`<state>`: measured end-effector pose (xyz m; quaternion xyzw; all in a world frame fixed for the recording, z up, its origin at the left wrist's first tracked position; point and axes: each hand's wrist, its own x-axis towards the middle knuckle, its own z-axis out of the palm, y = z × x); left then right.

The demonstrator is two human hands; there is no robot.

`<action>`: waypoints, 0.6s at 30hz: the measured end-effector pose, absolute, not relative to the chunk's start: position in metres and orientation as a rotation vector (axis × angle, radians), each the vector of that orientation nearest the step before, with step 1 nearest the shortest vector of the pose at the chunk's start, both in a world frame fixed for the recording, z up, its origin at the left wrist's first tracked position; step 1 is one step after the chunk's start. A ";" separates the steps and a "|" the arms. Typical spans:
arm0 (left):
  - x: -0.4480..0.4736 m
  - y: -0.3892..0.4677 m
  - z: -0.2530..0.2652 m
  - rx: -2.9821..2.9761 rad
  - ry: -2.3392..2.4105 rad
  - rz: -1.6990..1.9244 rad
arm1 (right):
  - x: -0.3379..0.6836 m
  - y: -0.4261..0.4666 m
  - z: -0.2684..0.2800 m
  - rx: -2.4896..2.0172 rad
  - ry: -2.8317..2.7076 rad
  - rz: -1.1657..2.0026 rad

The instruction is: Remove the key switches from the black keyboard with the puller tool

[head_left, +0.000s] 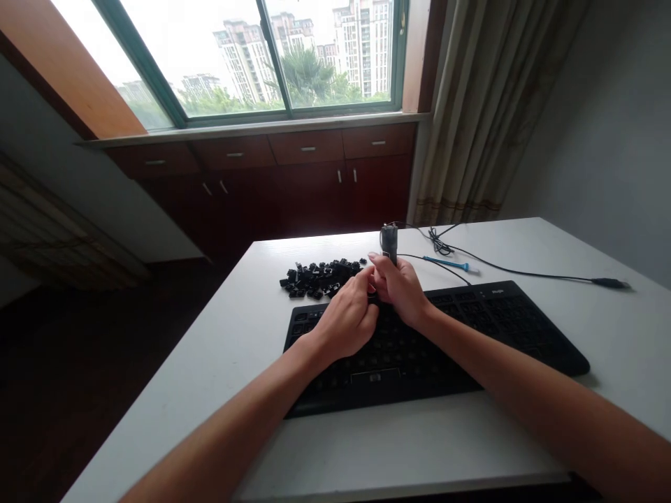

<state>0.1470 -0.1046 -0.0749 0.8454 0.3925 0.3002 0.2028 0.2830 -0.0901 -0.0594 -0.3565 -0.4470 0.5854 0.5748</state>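
Observation:
My right hand (401, 288) is closed around a dark grey tool with a blunt, squarish end (389, 241) that sticks up past the thumb; its exact kind is unclear. Pressed against it from the left, my left hand (351, 314) has its fingers curled in, and whatever they pinch is hidden. Both hands are held over the upper middle of a black keyboard (367, 402), whose bed shows mostly bare key sockets. A heap of loose black keycaps (317, 279) lies just beyond the keyboard's upper left edge, near my left hand.
A thin blue tool with a pale tip (445, 263) lies behind the keyboard. Past it, a black cable (440, 244) is partly bundled and runs right to its plug (608, 283). Everything rests on a white table (210, 363). Cabinets (309, 188) stand under the window.

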 end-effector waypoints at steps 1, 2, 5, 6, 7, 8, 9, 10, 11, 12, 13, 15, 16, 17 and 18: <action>0.147 -0.104 -0.076 2.312 1.107 0.865 | 0.281 -0.089 -0.058 -0.867 -1.034 1.410; 0.146 -0.103 -0.077 2.265 1.113 0.897 | 0.278 -0.088 -0.056 -0.895 -1.030 1.434; 0.145 -0.101 -0.079 2.188 1.120 0.971 | 0.274 -0.087 -0.055 -0.921 -1.105 1.373; 0.145 -0.101 -0.079 2.185 1.121 0.985 | 0.273 -0.088 -0.057 -0.908 -1.169 1.325; 0.145 -0.101 -0.079 2.186 1.118 0.997 | 0.273 -0.089 -0.058 -0.886 -1.245 1.279; 0.144 -0.101 -0.079 2.187 1.114 1.010 | 0.274 -0.090 -0.060 -0.858 -1.320 1.248; 0.144 -0.101 -0.079 2.186 1.108 1.026 | 0.275 -0.091 -0.062 -0.829 -1.383 1.246; 0.144 -0.102 -0.078 2.182 1.102 1.040 | 0.276 -0.091 -0.063 -0.801 -1.423 1.269; 0.144 -0.102 -0.078 2.177 1.097 1.046 | 0.277 -0.092 -0.064 -0.775 -1.435 1.304; 0.144 -0.103 -0.077 2.172 1.095 1.041 | 0.278 -0.093 -0.065 -0.751 -1.424 1.335; 0.144 -0.103 -0.076 2.171 1.093 1.028 | 0.280 -0.093 -0.065 -0.730 -1.392 1.354; 0.144 -0.104 -0.074 2.204 1.078 0.981 | 0.282 -0.095 -0.066 -0.701 -1.307 1.328; 0.145 -0.105 -0.073 2.240 1.071 0.947 | 0.282 -0.095 -0.067 -0.691 -1.265 1.300; 0.145 -0.106 -0.072 2.287 1.066 0.908 | 0.283 -0.096 -0.067 -0.683 -1.233 1.277; 0.145 -0.107 -0.071 2.339 1.058 0.869 | 0.283 -0.096 -0.067 -0.678 -1.208 1.261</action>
